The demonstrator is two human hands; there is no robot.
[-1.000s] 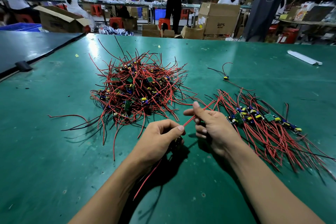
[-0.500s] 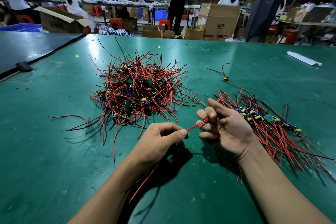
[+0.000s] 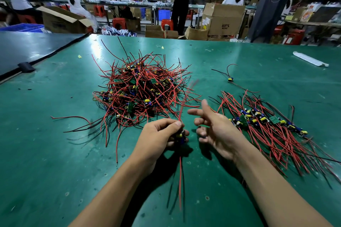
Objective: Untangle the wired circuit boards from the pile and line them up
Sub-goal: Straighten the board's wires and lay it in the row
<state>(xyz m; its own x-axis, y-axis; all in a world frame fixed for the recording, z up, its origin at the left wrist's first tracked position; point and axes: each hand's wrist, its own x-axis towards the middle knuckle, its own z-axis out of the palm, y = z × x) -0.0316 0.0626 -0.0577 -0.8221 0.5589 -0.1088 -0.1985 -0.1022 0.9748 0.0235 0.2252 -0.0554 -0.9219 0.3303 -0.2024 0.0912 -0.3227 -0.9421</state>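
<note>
Leftmost, a darker surface [image 3: 27, 48] is butting against the green counter [image 3: 55, 153], with a small black clip [image 3: 25, 67] sitting on the seam between them. Further right, the tangled pile [image 3: 140, 94] of small circuit boards is lying on the middle of the counter, its red and black wires sticking out in every direction and a few trailing toward the near edge. Just in front of the pile's right side, the left hand [image 3: 158, 134] is hovering above the counter with its fingers [image 3: 184, 133] curled, gripping one wired circuit board [image 3: 180, 137] whose blue and yellow parts are peeking out below the thumb. Red wires from it are rising, blurred, in front of the pile, and others are hanging straight down toward the near edge. Just beside it, clear of that board, the right hand [image 3: 215, 129] is holding nothing, its fingers spread and only loosely bent. Behind that hand, a lone board [image 3: 230, 79] with thin leads is lying by itself. Right of the hand, the lined-up row [image 3: 267, 121] of boards is resting on the counter, its wires fanning toward the near right corner. Farthest right, a white strip [image 3: 310, 59] is lying near the far edge.
</note>
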